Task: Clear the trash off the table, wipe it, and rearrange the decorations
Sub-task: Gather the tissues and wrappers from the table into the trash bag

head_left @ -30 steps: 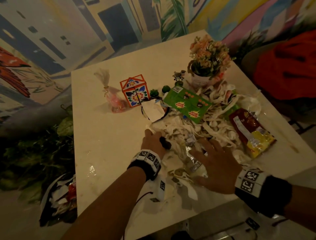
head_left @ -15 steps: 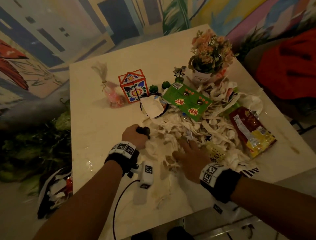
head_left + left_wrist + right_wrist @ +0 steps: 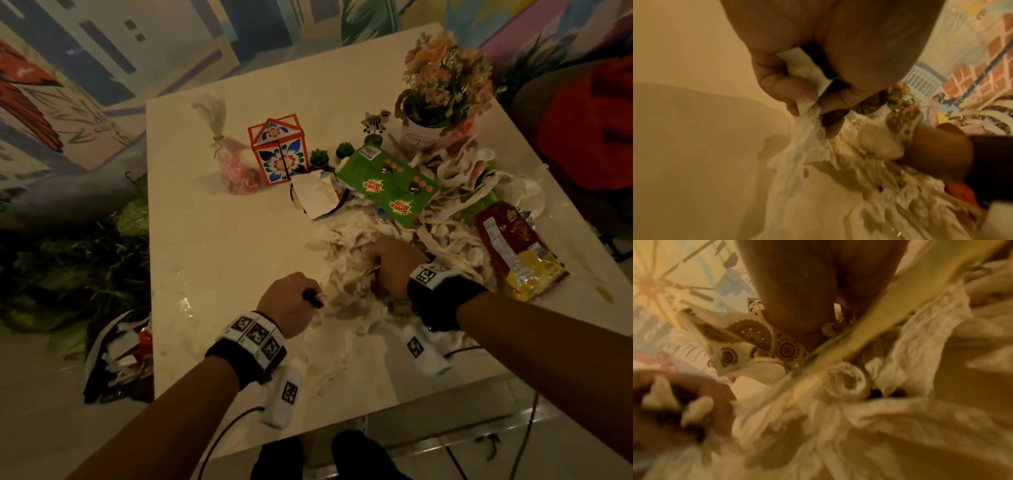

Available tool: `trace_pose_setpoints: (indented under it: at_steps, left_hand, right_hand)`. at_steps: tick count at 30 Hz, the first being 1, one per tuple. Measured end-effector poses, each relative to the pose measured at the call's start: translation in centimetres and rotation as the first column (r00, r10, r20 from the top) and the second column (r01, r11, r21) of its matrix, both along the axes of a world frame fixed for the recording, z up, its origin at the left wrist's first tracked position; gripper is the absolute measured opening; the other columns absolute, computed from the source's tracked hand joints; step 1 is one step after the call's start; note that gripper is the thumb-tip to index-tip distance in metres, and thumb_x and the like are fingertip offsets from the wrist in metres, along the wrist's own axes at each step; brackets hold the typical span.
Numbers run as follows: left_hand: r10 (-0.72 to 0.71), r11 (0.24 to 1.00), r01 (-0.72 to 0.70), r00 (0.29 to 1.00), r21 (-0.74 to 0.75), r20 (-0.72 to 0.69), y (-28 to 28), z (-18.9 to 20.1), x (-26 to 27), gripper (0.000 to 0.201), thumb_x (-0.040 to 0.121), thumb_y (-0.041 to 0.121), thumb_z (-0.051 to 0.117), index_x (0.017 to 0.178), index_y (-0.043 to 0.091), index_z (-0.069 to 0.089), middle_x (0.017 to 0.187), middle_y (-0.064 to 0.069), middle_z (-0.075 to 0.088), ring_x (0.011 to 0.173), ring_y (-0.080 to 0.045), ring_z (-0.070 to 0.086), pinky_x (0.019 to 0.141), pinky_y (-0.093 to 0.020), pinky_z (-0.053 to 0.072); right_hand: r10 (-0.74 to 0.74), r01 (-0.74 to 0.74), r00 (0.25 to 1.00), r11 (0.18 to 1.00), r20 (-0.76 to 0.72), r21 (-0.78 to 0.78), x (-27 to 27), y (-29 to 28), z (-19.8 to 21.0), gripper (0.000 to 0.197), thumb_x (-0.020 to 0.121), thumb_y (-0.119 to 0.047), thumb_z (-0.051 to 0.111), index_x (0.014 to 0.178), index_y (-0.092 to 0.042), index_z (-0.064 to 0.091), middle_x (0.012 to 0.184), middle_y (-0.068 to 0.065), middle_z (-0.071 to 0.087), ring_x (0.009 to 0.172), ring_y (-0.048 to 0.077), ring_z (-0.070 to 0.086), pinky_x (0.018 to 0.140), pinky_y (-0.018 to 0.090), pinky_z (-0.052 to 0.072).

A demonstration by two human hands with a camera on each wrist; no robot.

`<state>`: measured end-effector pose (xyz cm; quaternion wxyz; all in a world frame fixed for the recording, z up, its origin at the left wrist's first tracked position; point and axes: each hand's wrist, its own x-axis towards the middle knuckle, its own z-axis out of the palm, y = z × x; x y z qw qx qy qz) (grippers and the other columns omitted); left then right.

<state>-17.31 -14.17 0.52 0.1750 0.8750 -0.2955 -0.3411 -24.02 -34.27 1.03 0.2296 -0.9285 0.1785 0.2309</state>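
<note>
A heap of torn white paper scraps (image 3: 359,240) covers the near right of the pale table (image 3: 222,257). My left hand (image 3: 294,301) is a fist at the heap's left edge; its fingers (image 3: 789,91) grip white scraps (image 3: 807,146) and something black. My right hand (image 3: 394,267) is dug into the heap with curled fingers that clutch scraps (image 3: 849,382); its fingertips are hidden. A green sponge pack (image 3: 390,185) and a red and yellow snack bag (image 3: 513,246) lie on the scraps. Behind stand a flower pot (image 3: 421,137), an orange floral box (image 3: 279,154) and a pink gift bag (image 3: 236,168).
Two tiny green plants (image 3: 319,158) and a zebra figure (image 3: 375,121) stand by the pot. A folded white paper lies on a dark dish (image 3: 317,195). A black trash bag (image 3: 116,356) with scraps sits on the floor left of the table. A red seat (image 3: 589,120) stands at the right.
My right hand slid left from a flat spread on the heap and curled into the scraps. My left hand pulled back toward the near edge, still fisted.
</note>
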Motion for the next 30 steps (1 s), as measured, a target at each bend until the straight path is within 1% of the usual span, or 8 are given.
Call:
trace_pose_setpoints:
  at_steps: [3,7,10,14,18,25,28,30]
  left_hand:
    - [-0.049,0.998,0.049,0.999,0.039,-0.006,0.5,-1.2,-1.1,0.013,0.090,0.015,0.051,0.093,0.016,0.064,0.095,-0.005,0.052,0.088,-0.031,0.053,0.081,-0.040,0.044]
    - [-0.112,0.991,0.112,0.994,0.072,0.001,1.0,-1.6,-2.3,0.018,0.091,0.030,0.052,0.104,0.018,0.058,0.099,-0.002,0.046,0.090,-0.030,0.053,0.081,-0.038,0.044]
    - [-0.181,0.977,0.178,0.983,0.121,0.011,1.6,-1.4,-3.2,0.043,0.084,0.048,0.060,0.114,0.020,0.051,0.103,0.001,0.041,0.091,-0.027,0.053,0.083,-0.039,0.046]
    - [-0.293,0.947,0.288,0.956,0.140,0.012,2.7,-1.3,-4.4,0.098,0.048,0.075,0.074,0.124,0.023,0.038,0.111,0.003,0.034,0.089,-0.020,0.049,0.080,-0.037,0.049]
    - [-0.343,0.933,0.332,0.937,0.142,0.068,3.2,-2.3,-5.7,0.102,0.048,0.057,0.084,0.128,0.022,0.031,0.118,0.000,0.029,0.084,-0.024,0.051,0.074,-0.036,0.051]
    - [-0.267,0.961,0.272,0.960,-0.054,0.087,2.0,-3.4,-5.8,0.041,0.083,0.008,0.057,0.123,0.013,0.048,0.114,-0.009,0.047,0.094,-0.034,0.056,0.080,-0.036,0.045]
    - [-0.077,0.988,0.087,0.994,-0.127,0.083,1.2,-3.1,-5.5,0.039,0.083,0.003,0.052,0.121,0.012,0.050,0.112,-0.010,0.053,0.099,-0.032,0.056,0.083,-0.034,0.043]
    - [-0.052,0.988,0.059,0.997,-0.144,0.052,0.9,-3.0,-5.6,0.057,0.085,0.006,0.052,0.137,0.021,0.036,0.113,-0.008,0.052,0.097,-0.030,0.057,0.085,-0.036,0.045]
  right_hand:
    - [-0.131,0.126,0.989,0.989,0.064,0.080,0.2,-0.6,0.1,0.018,0.071,-0.008,0.067,0.071,-0.016,0.051,0.088,0.005,0.051,0.086,0.028,0.056,0.068,0.028,0.039]
    - [-0.170,0.154,0.969,0.983,0.181,0.097,-0.5,-0.7,0.2,0.004,0.074,-0.004,0.063,0.076,0.000,0.064,0.085,0.016,0.061,0.077,0.029,0.056,0.067,0.033,0.045]
    - [-0.192,0.173,0.956,0.980,0.220,0.101,-1.2,-0.8,0.1,0.006,0.073,-0.003,0.064,0.077,0.001,0.068,0.082,0.018,0.065,0.075,0.030,0.058,0.065,0.033,0.045]
    - [-0.210,0.190,0.942,0.977,0.263,0.098,-1.8,-0.6,0.1,0.004,0.072,0.000,0.066,0.075,-0.002,0.068,0.079,0.012,0.061,0.073,0.025,0.053,0.062,0.026,0.034]
    - [-0.202,0.183,0.933,0.979,0.299,0.092,-1.8,-0.2,0.6,0.003,0.074,-0.005,0.066,0.076,-0.004,0.066,0.079,0.007,0.052,0.073,0.022,0.048,0.063,0.025,0.031]
    - [-0.289,0.251,0.902,0.956,0.321,0.154,-1.2,-0.2,1.6,0.006,0.076,-0.004,0.064,0.080,-0.003,0.067,0.082,0.008,0.056,0.077,0.024,0.052,0.061,0.026,0.035]
    - [-0.339,0.278,0.881,0.935,0.330,0.219,-1.1,-0.2,2.3,0.004,0.076,0.000,0.063,0.075,-0.004,0.064,0.074,0.008,0.058,0.071,0.021,0.050,0.050,0.024,0.032]
    - [-0.351,0.286,0.872,0.931,0.342,0.225,-1.1,-0.4,2.8,0.010,0.078,-0.002,0.063,0.071,-0.009,0.060,0.069,0.006,0.055,0.068,0.019,0.047,0.048,0.025,0.032]
